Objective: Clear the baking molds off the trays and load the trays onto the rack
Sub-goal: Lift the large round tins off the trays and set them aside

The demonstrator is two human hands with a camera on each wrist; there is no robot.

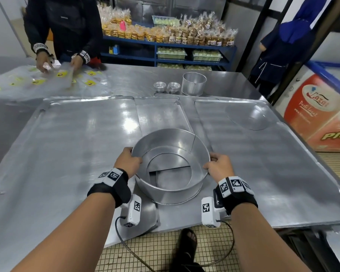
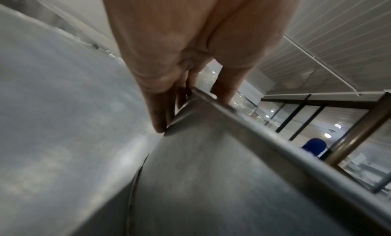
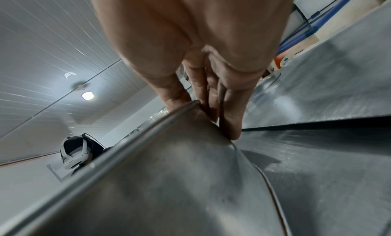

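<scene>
i have the big round mold (image 1: 171, 163) between my two hands, right in front of me at six o'clock. my left hand (image 1: 128, 161) grips its rim at about nine o'clock on the ring, thumb hooked over the edge inside and fingers (image 2: 160, 115) down along the outer wall. my right hand (image 1: 219, 166) grips the rim at about three o'clock the same way, thumb over the lip and fingers (image 3: 230, 115) pressed to the outside. the mold is an open ring with no floor, and i can see through it to a flat round disc and the tray edges below. its near edge looks a little tilted, but i cannot tell whether it is clear of the surface.

under it lie three overlapping trays: a wide left tray (image 1: 67, 138) toward ten o'clock, a narrow middle tray (image 1: 159, 114) at twelve o'clock, and a right tray (image 1: 263, 158) toward two o'clock. a flat round plate (image 1: 249, 117) lies on the right tray at one o'clock.

farther out at twelve o'clock on the table (image 1: 126, 81) stands a tall round tin (image 1: 193, 83), and just to its left two stacks of small cups (image 1: 166, 87). at eleven o'clock another person's hands (image 1: 45, 60) work over clear bags with yellow labels (image 1: 37, 81). shelves of packed biscuits (image 1: 165, 34) fill the far wall.
</scene>
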